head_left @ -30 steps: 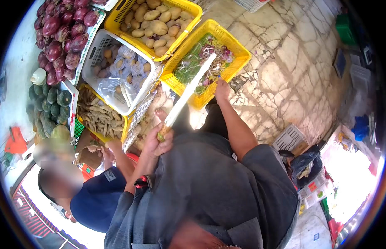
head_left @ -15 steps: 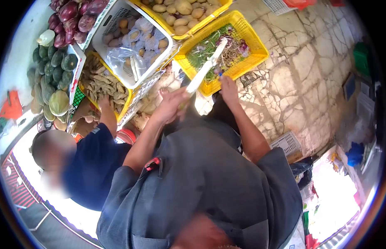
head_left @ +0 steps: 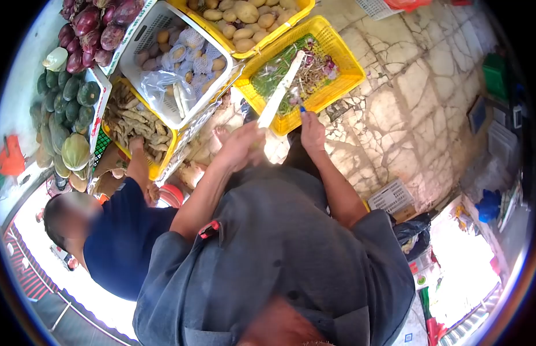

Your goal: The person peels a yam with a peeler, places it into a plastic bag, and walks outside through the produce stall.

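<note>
My left hand [head_left: 245, 144] is closed around the lower end of a long white vegetable stalk [head_left: 282, 91]. The stalk slants up and away over a yellow basket [head_left: 342, 92], its far tip above the scraps inside. Green leaves, pale rootlets and purple skins make up the trimmings [head_left: 314, 69] in that basket. Just right of the stalk, my right hand [head_left: 313, 131] is closed on a small blue-ended tool [head_left: 303, 109], its kind too small to tell. A gap shows between the tool and the stalk. My fingers hide the stalk's near end.
A yellow crate of potatoes [head_left: 245, 29] and a white crate of net-wrapped produce [head_left: 190, 55] stand beyond. On my left, a person in a dark blue shirt [head_left: 127, 236] reaches into a crate of ginger-like roots [head_left: 129, 115]. Cracked stone floor [head_left: 406, 109] lies to the right.
The view has shifted slightly. My right hand has drawn a little back from the stalk, and the blue end shows more clearly. My left hand keeps its hold.
</note>
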Demonstrator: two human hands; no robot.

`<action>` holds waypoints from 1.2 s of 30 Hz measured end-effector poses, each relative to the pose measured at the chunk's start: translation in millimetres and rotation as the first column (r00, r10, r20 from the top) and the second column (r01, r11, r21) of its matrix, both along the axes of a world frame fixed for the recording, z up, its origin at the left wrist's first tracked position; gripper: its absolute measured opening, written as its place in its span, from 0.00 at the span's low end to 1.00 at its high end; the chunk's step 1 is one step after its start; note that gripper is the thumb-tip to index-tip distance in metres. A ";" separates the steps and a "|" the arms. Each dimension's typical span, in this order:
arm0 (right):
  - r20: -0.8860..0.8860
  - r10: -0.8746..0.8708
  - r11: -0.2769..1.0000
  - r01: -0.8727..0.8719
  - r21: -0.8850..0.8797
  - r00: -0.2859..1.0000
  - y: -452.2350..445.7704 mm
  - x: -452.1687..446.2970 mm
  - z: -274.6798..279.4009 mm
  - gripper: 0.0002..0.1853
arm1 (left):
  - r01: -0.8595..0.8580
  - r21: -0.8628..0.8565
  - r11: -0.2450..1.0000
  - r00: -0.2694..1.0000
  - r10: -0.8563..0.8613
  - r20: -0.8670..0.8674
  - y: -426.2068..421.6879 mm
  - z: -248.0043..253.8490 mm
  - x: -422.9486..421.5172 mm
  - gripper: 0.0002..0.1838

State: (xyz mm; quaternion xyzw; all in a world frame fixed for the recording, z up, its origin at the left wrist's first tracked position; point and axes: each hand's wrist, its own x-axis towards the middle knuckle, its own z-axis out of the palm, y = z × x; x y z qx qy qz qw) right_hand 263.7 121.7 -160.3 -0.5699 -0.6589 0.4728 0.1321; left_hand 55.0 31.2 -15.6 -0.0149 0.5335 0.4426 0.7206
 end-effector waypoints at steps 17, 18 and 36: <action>-0.039 0.249 0.920 -0.224 0.323 0.968 45.5 -50.1 74.6 0.16 | 0.553 -0.115 0.825 0.723 -0.543 -0.427 23.5 47.7 -67.8 0.31; -0.043 0.201 0.922 -0.174 0.346 0.979 38.0 -50.3 67.9 0.18 | 0.544 -0.116 0.831 0.732 -0.538 -0.419 24.0 48.9 -66.8 0.31; 0.130 0.222 0.963 -0.238 0.125 0.966 48.3 -18.7 -16.4 0.19 | 0.656 -0.188 0.731 0.492 -0.602 -0.629 21.3 60.5 -57.9 0.29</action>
